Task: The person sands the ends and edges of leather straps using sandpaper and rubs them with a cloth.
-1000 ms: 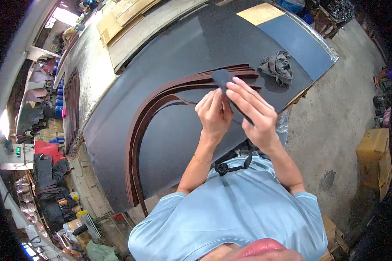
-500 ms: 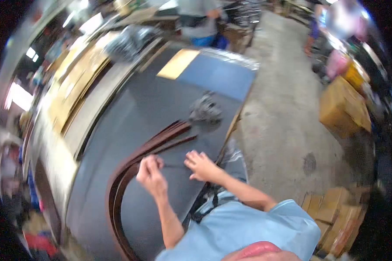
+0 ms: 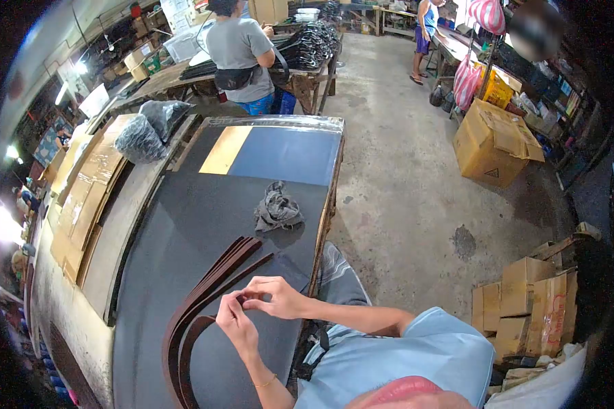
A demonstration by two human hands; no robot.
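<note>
Brown strips (image 3: 191, 300), flat, curved, one in pinching hands (image 3: 237, 328), crumpled cloth (image 3: 278, 208)

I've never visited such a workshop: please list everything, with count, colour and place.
table: one, dark-topped, centre
brown strips: several, brown, curved on table
cloth: one, grey, crumpled beyond strips
panels: two, tan and blue, table's far end
cardboard sheets: several, tan, left
large carton: one, brown, right floor
smaller boxes: several, brown, lower right
striped bags: two, pink-white, upper right
co-workers: at least two, grey/blue tops, back
shirt: one, pale blue, bottom
left hand: one, bare, at one strip
right hand: one, bare, against left hand
</note>
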